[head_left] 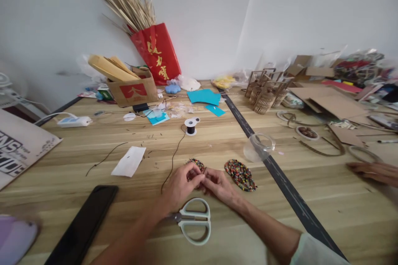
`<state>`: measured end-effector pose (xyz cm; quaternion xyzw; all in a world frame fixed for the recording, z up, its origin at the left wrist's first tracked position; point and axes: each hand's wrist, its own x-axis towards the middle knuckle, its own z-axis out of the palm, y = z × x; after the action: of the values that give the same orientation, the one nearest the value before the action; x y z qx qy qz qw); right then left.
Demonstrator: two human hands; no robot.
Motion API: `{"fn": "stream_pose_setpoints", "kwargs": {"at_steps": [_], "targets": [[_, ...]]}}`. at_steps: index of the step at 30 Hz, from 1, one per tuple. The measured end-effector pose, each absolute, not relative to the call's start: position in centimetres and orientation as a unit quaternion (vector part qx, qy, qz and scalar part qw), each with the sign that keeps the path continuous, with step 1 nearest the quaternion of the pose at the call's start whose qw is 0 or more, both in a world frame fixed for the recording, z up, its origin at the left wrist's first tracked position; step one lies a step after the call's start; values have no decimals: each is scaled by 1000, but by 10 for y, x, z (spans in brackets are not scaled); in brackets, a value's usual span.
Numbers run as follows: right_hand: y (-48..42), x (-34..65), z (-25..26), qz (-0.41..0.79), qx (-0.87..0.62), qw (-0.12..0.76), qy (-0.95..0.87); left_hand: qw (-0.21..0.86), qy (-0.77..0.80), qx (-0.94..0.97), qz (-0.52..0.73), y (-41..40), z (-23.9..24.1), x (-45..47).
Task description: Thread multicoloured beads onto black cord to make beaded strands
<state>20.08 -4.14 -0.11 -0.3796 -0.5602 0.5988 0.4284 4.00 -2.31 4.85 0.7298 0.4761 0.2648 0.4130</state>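
Note:
My left hand (181,185) and my right hand (219,185) meet at the table's middle, fingers pinched together on a small multicoloured beaded piece (196,163) that shows just beyond the fingertips. A dark thread (174,155) runs from my left hand up to a small spool (190,126). A flat oval of coloured beads (240,174) lies just right of my right hand. Pale green scissors (194,220) lie shut on the table beneath my wrists.
A black phone (83,223) lies at the lower left, a white paper slip (129,161) beyond it. A clear plastic cup (258,146) lies tipped near a black seam. Another person's hand (374,172) rests at the right edge. Cardboard, wicker baskets (264,99) and a red bag (157,54) crowd the back.

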Motion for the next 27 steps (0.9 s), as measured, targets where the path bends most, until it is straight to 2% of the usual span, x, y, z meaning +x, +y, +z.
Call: {"fn": "stream_pose_setpoints", "kwargs": {"at_steps": [5,10,14,20,27], "targets": [[-44,201,-7,504,-385,398,-663,413,502,710,271,-26,46,49],[-43,202,-7,510,-384,391,-663,456,458,691,323,-20,34,42],[-42,201,-6,515,-404,422,-627,501,450,653,346,-15,25,36],[-41,202,-5,543,-396,476,-567,489,459,651,355,-14,20,36],[-41,208,-2,431,-422,469,-645,479,444,672,349,-12,10,30]]}}
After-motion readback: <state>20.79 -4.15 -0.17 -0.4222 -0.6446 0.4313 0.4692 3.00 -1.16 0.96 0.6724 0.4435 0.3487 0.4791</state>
